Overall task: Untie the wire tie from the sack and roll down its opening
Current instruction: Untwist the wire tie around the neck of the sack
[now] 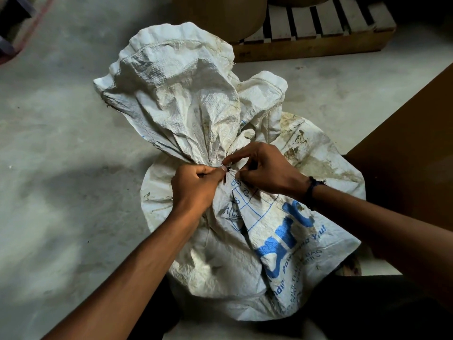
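Observation:
A dirty white woven sack with blue print stands on the concrete floor, its neck gathered tight and its loose top flaring up behind. A thin dark wire tie circles the neck, mostly hidden by fingers. My left hand is curled at the left of the neck, thumb and forefinger pinching at the tie. From the right, my right hand pinches the tie with its fingertips. The two hands almost touch at the tie.
A wooden pallet with a brown drum on it lies beyond the sack. A brown cardboard surface rises close on the right. Bare concrete floor spreads to the left.

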`<state>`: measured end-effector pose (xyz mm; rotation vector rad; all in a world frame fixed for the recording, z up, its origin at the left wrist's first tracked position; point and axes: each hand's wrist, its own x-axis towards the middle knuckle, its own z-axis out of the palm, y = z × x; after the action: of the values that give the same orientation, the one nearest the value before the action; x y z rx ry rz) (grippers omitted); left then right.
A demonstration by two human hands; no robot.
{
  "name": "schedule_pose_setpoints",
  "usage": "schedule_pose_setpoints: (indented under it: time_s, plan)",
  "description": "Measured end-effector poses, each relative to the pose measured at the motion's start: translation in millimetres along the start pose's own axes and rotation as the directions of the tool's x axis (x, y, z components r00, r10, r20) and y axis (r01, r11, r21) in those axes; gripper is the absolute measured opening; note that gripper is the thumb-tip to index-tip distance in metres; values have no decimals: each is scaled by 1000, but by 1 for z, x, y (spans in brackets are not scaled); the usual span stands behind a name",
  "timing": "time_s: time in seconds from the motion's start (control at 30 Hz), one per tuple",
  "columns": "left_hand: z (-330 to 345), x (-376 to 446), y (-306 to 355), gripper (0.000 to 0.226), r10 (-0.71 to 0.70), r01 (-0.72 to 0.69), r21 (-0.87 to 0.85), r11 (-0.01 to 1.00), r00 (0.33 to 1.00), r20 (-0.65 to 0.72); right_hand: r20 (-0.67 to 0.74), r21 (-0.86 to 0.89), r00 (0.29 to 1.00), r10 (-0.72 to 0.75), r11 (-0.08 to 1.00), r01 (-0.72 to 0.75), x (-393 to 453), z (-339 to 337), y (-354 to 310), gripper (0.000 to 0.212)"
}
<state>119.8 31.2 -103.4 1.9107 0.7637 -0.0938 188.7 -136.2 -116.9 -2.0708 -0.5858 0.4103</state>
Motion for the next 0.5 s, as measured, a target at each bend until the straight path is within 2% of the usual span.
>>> schedule_pose_setpoints:
  time_s: [0.23, 0.37, 0.5]
  plan:
    - [-1, 0, 7, 19, -13, 9, 183, 983, 1000, 17, -1, -19, 1000, -2, 1000, 2, -3, -1, -1, 46]
    - [3, -5, 5, 13, 36, -34, 63, 997, 999, -27, 8, -6, 1000, -2, 1000, 2, 0, 0, 1, 46]
    - [1, -6, 5, 15, 47, -48, 71, 996, 999, 24, 16, -6, 1000, 8, 1000, -8, 1, -2, 4, 46]
